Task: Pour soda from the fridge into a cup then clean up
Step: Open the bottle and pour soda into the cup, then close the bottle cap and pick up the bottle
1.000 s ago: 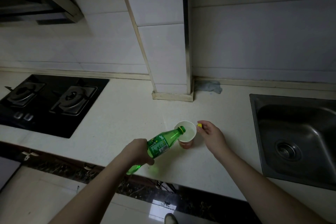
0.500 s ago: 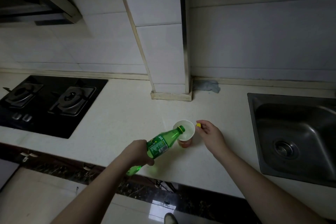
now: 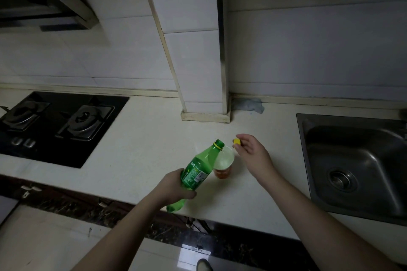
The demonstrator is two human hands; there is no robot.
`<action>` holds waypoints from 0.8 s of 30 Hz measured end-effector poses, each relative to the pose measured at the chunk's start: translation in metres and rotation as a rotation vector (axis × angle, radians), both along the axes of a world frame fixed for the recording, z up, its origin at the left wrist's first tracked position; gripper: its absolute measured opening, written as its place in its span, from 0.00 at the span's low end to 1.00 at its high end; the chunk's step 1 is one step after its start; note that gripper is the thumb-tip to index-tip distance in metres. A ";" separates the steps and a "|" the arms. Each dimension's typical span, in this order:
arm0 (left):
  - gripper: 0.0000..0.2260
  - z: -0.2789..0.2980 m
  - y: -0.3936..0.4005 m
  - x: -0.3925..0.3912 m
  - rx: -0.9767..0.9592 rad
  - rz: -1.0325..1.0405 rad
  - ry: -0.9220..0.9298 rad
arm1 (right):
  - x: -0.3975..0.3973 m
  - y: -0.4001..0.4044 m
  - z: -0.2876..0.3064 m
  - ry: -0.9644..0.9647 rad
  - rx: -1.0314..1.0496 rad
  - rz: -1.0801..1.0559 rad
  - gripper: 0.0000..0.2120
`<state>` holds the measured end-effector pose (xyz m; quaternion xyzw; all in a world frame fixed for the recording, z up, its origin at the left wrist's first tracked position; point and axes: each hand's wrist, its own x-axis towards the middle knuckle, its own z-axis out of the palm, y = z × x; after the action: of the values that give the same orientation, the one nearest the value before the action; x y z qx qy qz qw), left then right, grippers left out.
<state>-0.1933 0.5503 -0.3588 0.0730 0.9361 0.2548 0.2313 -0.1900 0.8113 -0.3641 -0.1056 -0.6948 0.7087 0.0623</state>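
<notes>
My left hand point(image 3: 176, 185) grips a green soda bottle point(image 3: 198, 170) around its labelled middle. The bottle leans up and to the right, its open neck above the left rim of the cup. The paper cup point(image 3: 223, 161), white inside and orange outside, stands on the pale counter point(image 3: 143, 149) with clear liquid in it. My right hand point(image 3: 253, 150) hovers just right of the cup and pinches the yellow bottle cap point(image 3: 236, 141) between thumb and finger.
A black gas hob point(image 3: 59, 123) with two burners lies at the left. A steel sink point(image 3: 356, 165) is set into the counter at the right. A tiled pillar point(image 3: 198, 50) stands behind the cup, with a grey cloth point(image 3: 248, 104) at its base. The counter's front edge runs under my forearms.
The bottle has tipped back, its neck rising from inside the cup's mouth to above the rim. My right hand with the cap has lifted slightly away from the cup.
</notes>
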 end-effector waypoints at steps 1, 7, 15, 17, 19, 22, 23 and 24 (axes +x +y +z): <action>0.25 0.000 0.000 0.000 0.020 0.003 0.009 | 0.000 0.000 0.006 0.019 0.004 0.018 0.11; 0.22 0.002 0.006 0.002 0.092 -0.007 0.057 | -0.003 -0.003 0.039 0.106 0.104 0.178 0.13; 0.24 0.003 0.009 0.000 0.104 -0.072 0.079 | -0.003 0.013 0.068 0.190 0.603 0.404 0.15; 0.24 0.003 0.008 -0.001 0.108 -0.081 0.083 | -0.006 0.018 0.075 0.190 0.700 0.469 0.15; 0.24 0.004 0.009 -0.002 0.117 -0.084 0.088 | -0.008 0.021 0.082 0.194 0.745 0.493 0.16; 0.23 0.004 0.012 -0.001 0.137 -0.083 0.084 | -0.009 0.023 0.087 0.214 0.753 0.502 0.16; 0.23 0.004 0.012 -0.001 0.144 -0.080 0.083 | -0.010 0.023 0.088 0.218 0.759 0.504 0.15; 0.23 0.003 0.013 -0.001 0.150 -0.076 0.083 | -0.009 0.022 0.089 0.218 0.772 0.506 0.15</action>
<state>-0.1943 0.5628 -0.3555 0.1361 0.9198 0.3117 0.1958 -0.1993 0.8335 -0.2748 0.1728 -0.9006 0.3987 -0.0049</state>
